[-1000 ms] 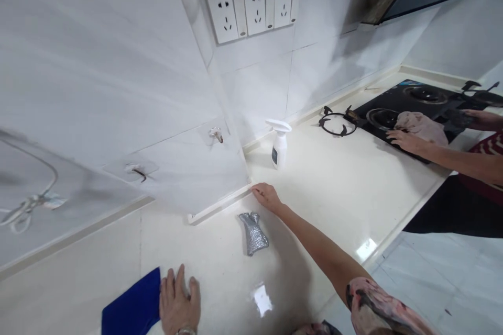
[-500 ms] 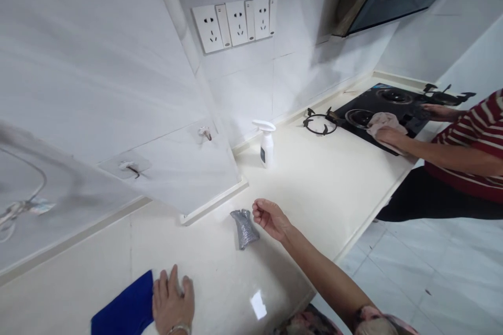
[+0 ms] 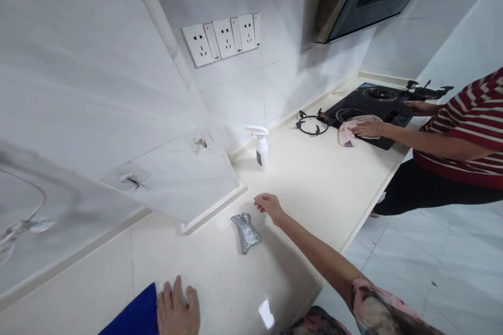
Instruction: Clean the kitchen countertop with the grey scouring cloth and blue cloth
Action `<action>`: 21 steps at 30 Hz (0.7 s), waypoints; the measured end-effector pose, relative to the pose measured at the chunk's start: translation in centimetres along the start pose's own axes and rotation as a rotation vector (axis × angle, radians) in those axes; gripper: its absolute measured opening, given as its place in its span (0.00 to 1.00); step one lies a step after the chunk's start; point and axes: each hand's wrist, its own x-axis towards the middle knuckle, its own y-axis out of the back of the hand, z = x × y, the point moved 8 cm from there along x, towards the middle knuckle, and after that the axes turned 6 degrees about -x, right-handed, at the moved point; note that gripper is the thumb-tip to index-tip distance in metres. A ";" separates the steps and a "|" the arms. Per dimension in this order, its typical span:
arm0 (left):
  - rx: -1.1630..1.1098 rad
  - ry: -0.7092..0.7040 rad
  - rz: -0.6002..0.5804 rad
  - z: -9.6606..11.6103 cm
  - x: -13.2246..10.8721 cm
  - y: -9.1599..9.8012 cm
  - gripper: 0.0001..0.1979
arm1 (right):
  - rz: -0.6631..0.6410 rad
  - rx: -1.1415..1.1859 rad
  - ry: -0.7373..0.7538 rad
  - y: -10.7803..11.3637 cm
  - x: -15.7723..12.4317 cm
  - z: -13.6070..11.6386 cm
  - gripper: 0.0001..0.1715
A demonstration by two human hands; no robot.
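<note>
A blue cloth [image 3: 135, 314] lies at left; beside it, contact unclear, the left hand [image 3: 179, 313] is spread on the counter [image 3: 314, 183]. Mid-counter sits a silver pad [image 3: 246, 233]. Just right, the right hand [image 3: 269, 205] has bent fingers; whether pinching anything, I cannot tell. It seems between contacts; touching the pad calls for reaching left. A ledge [image 3: 214, 210] limits the back; open counter extends rightward to the stove [image 3: 369, 105].

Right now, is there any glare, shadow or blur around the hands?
Head view: a bright reflection glares off the counter near the bottom edge. Head view: a soft shadow lies between the right forearm and the silvery pad. Head view: the right hand and pad look fairly clear, while the cable at far left looks smeared.
</note>
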 end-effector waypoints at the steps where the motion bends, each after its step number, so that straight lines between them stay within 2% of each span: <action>1: 0.005 -0.004 0.004 0.0 0.0 0.1 0.40 | 0.030 -0.020 0.011 0.1 1.2 0.1 0.20; 5: 0.021 -0.019 0.020 0.3 0.0 0.4 0.41 | 0.154 -0.092 0.053 0.1 5.8 0.1 0.13; 9: 0.037 -0.017 0.011 0.1 0.0 0.3 0.39 | 0.236 -0.143 0.066 -0.8 9.3 0.6 0.12; 15: 0.053 -0.031 0.032 -0.2 0.0 0.3 0.36 | 0.145 -0.169 0.006 -3.2 12.0 2.8 0.13; 21: 0.065 -0.025 0.019 -0.3 0.1 0.2 0.35 | 0.075 -0.152 -0.016 -3.6 13.1 3.3 0.16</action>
